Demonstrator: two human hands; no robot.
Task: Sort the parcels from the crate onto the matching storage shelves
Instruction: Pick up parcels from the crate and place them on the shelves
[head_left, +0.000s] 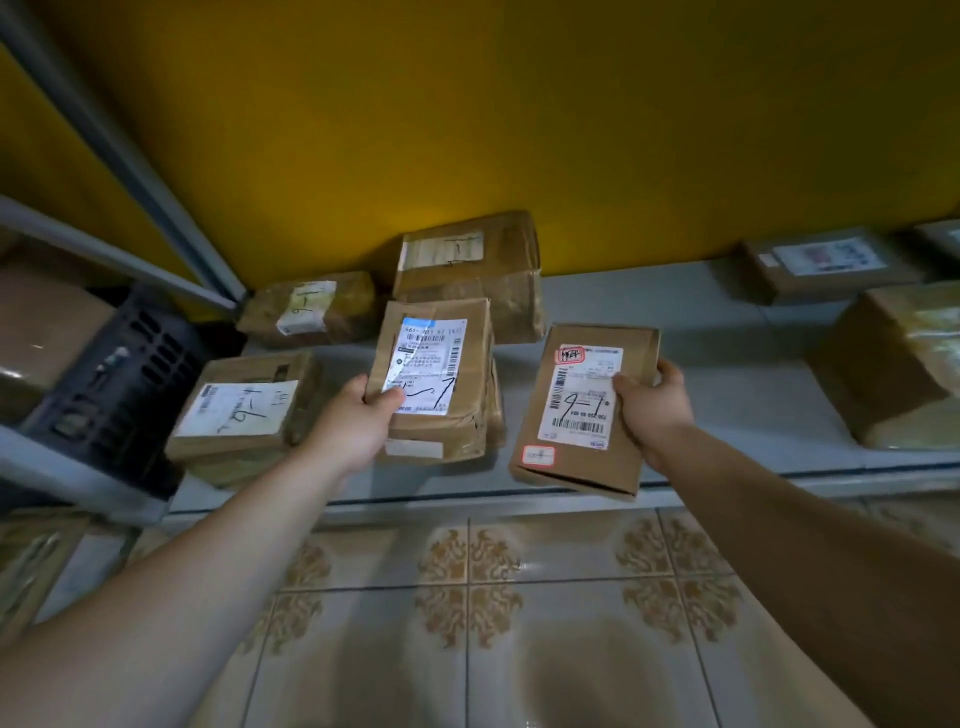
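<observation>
At nine o'clock, the black crate (119, 374) stands beside the grey shelf (727, 364). Your left hand (358, 421) grips a taped brown parcel (441, 364) at its lower left corner, with the thumb on the label. At three o'clock from it, your right hand (649, 405) grips a flat carton (587, 405) by its right edge, over the front edge of the shelf.
</observation>
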